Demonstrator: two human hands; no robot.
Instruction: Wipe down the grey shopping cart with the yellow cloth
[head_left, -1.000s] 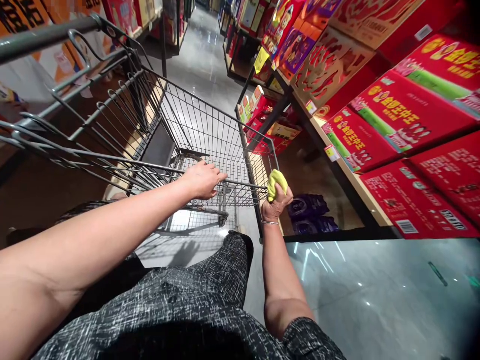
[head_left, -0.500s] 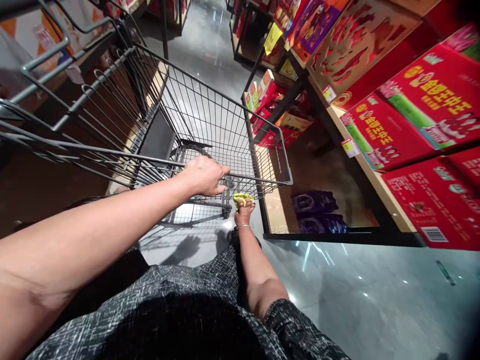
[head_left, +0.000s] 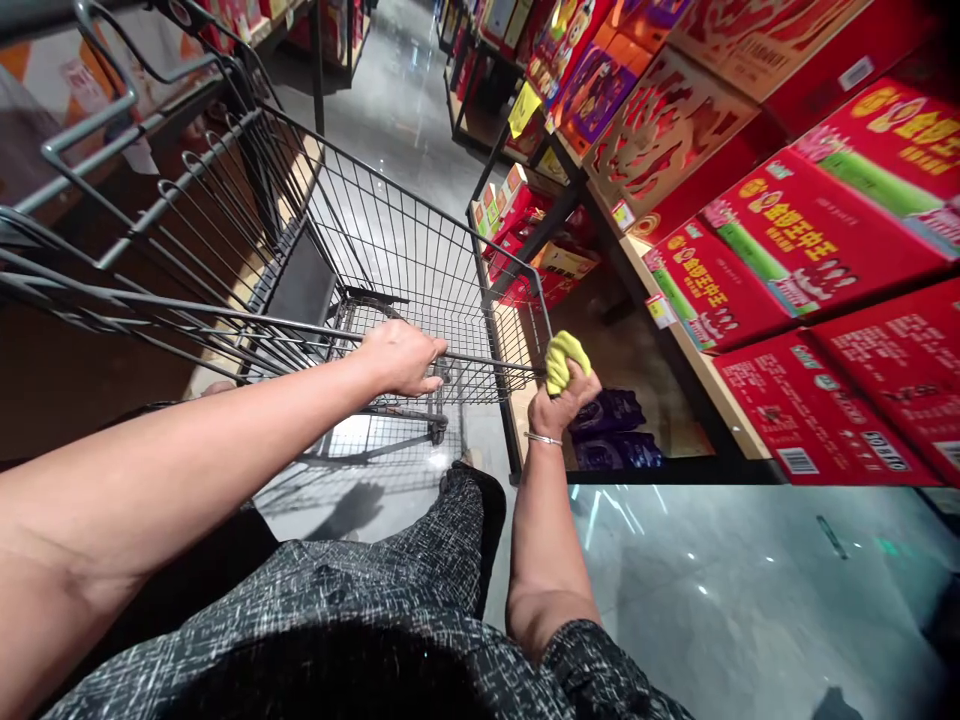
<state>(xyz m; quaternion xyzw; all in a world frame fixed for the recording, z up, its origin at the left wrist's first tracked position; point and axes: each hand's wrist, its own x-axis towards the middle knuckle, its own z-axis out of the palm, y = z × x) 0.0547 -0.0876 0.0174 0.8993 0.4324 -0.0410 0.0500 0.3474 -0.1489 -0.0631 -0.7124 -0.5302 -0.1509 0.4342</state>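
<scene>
A dark wire shopping cart stands in front of me, its basket bare mesh where I can see into it. My left hand is closed around the cart's upper rim bar, near the middle of the side closest to me. At the cart's right corner, my right hand grips a crumpled yellow-green cloth. The cloth is at the corner of the rim and seems to touch it; the bar's end is hidden behind it. A thin bracelet circles the right wrist.
On the right, a wood-and-black shelf bears stacked red boxes. Purple packages lie on its low level, close to my right hand. Another shelf borders the cart's left side. Grey shiny floor spreads at lower right.
My right hand has risen from low beside the cart to its right rim corner, bringing the cloth along. My left hand keeps its hold on the rim. The view has shifted slightly right.
</scene>
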